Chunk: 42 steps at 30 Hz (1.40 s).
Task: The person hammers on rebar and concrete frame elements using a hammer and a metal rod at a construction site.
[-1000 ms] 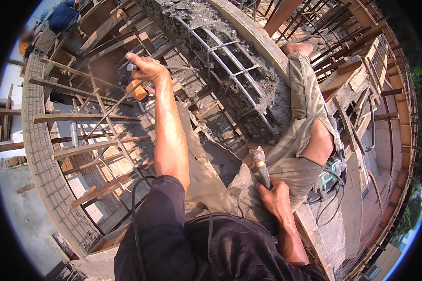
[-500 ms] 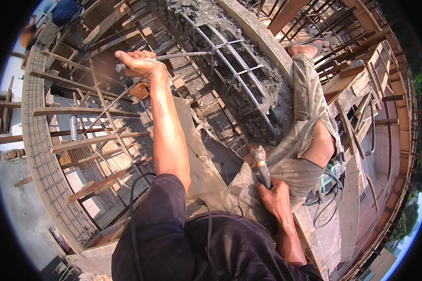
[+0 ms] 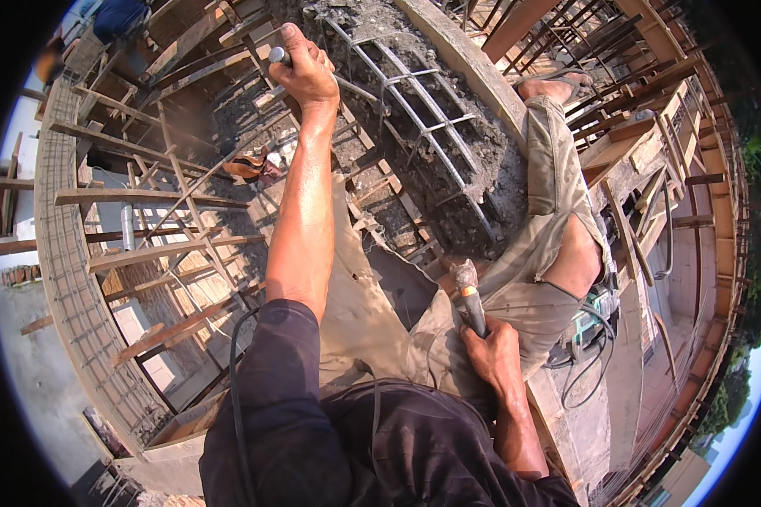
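Note:
My left hand (image 3: 309,78) is stretched out far ahead, its fingers wrapped round a grey steel rod (image 3: 355,89). One blunt end of the rod pokes out beside the thumb; the other side runs right toward the rough concrete beam (image 3: 507,182). A cage of reinforcing bars (image 3: 431,127) lies exposed along the beam's top. Close to my lap, my right hand (image 3: 494,348) is closed round the handle of a hammer (image 3: 472,306). Its worn, dusty head points away from me and rests near my trousers.
Timber props and planks (image 3: 156,199) criss-cross below on the left. A curved strip of bar mesh (image 3: 84,329) runs along the left side. A green power tool (image 3: 599,317) with a dark cable lies right of my knee. An orange and dark object (image 3: 245,166) shows among the timbers.
My left hand has moved farther away and to the right with the rod, and the rod now slants more. My right hand and the hammer have stayed almost still.

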Motion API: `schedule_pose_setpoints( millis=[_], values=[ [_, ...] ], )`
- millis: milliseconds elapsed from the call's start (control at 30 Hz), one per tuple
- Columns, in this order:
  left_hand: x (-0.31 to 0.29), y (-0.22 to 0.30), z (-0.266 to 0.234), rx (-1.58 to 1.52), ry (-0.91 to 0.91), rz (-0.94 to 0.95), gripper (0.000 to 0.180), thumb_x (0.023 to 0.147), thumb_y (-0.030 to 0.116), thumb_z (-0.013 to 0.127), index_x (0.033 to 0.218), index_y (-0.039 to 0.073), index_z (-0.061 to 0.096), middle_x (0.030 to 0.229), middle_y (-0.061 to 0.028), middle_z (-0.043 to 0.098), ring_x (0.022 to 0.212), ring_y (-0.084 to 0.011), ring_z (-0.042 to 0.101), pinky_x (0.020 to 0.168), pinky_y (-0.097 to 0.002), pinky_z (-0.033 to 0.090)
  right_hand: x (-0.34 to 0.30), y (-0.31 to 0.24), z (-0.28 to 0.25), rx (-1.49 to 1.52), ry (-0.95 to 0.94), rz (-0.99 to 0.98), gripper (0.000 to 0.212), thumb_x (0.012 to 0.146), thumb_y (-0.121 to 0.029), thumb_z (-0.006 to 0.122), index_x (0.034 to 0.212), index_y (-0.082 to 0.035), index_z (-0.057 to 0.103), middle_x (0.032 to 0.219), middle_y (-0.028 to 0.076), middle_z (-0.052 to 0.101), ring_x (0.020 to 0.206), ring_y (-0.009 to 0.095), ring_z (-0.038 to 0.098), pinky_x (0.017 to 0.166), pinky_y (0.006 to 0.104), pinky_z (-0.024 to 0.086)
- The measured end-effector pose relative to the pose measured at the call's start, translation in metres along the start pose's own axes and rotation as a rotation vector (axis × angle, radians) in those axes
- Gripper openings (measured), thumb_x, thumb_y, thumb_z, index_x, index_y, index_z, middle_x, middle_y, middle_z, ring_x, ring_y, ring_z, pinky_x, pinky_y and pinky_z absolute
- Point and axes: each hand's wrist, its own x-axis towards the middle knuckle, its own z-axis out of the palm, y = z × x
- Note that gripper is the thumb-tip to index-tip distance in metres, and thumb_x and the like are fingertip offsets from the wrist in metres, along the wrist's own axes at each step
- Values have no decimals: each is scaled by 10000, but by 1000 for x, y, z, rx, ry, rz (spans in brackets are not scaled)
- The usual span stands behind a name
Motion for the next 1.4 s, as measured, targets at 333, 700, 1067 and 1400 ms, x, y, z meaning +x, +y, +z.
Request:
schedule_pose_setpoints(
  millis=[333, 700, 1067, 1400],
  values=[
    [10, 13, -1, 41, -19, 17, 599, 968, 520, 616, 597, 137, 344, 506, 47, 277, 396, -75, 260, 383, -300, 198, 2, 2, 2, 33, -9, 20, 357, 805, -255, 654, 942, 73, 689, 719, 278, 641, 687, 380, 664, 695, 459, 500],
    [21, 14, -28, 29, 156, 11, 668, 945, 604, 593, 561, 161, 272, 481, 48, 222, 384, -92, 201, 385, -297, 163, 1, -1, 1, 2, -3, 17, 362, 800, -255, 652, 949, 73, 694, 742, 291, 651, 738, 414, 675, 719, 462, 507],
    [34, -8, -40, 82, 174, 57, 638, 960, 556, 604, 572, 130, 332, 467, 35, 295, 387, -90, 291, 388, -304, 202, 3, 1, 2, -20, -10, 3, 381, 793, -265, 655, 939, 86, 687, 734, 289, 646, 719, 405, 669, 710, 465, 505],
    [31, 41, -36, 232, -30, 107, 625, 978, 482, 616, 533, 135, 346, 479, 38, 316, 407, -88, 296, 389, -297, 230, 5, 3, 5, -46, -4, -3, 383, 790, -259, 670, 964, 82, 688, 703, 273, 631, 675, 369, 663, 677, 457, 501]
  ],
)
